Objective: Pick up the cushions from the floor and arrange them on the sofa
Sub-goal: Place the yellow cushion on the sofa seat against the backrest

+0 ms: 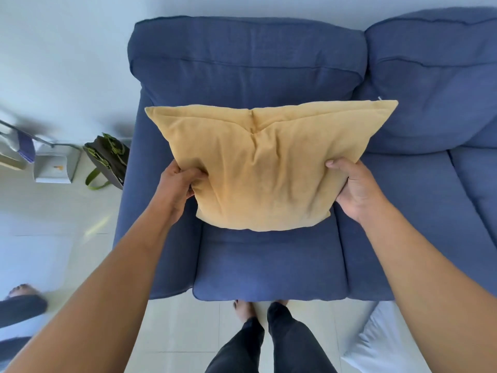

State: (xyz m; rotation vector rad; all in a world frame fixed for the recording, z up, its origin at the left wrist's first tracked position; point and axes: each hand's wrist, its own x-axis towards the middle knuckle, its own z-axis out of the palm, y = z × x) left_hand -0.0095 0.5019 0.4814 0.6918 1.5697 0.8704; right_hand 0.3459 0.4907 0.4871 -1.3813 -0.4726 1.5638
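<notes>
A mustard-yellow square cushion (266, 168) is held out flat above the left seat of the blue sofa (269, 265). My left hand (178, 184) grips its left edge near the lower corner. My right hand (352, 189) holds the right edge, thumb on top. The cushion's far edge reaches toward the blue back cushion (242, 57). A white cushion (376, 343) lies on the floor at the lower right, next to the sofa's front.
A dark bag with green straps (107, 162) leans on the sofa's left arm. A grey dustpan (56, 165) stands left of it. My legs and feet (269, 332) are at the sofa's front edge. Another person's foot (21, 297) shows at far left.
</notes>
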